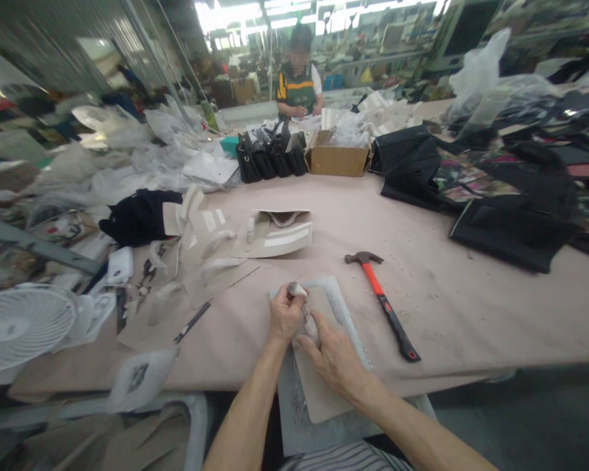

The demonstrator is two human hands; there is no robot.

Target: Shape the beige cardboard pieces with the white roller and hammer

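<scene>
Over the grey board, my left hand (287, 315) pinches the dark-tipped upper end of a small whitish wrapped piece (310, 327); its exact kind I cannot make out. Its lower part lies between the thumb and fingers of my right hand (334, 356), closed on it. Beneath both hands is a flat beige panel (319, 396) with rounded corners, resting on a worn grey slab (290, 418) at the table's front edge. To the right lies a claw hammer (380, 297) with a red and black handle, apart from my hands.
Beige cut pieces (287, 239) and a black-handled cutter (192, 322) lie left of the slab. Farther left stands a white fan (24, 324). Black bags (269, 157), a cardboard box (338, 160) and black material (513, 232) sit behind and right. A person (299, 85) works across the table.
</scene>
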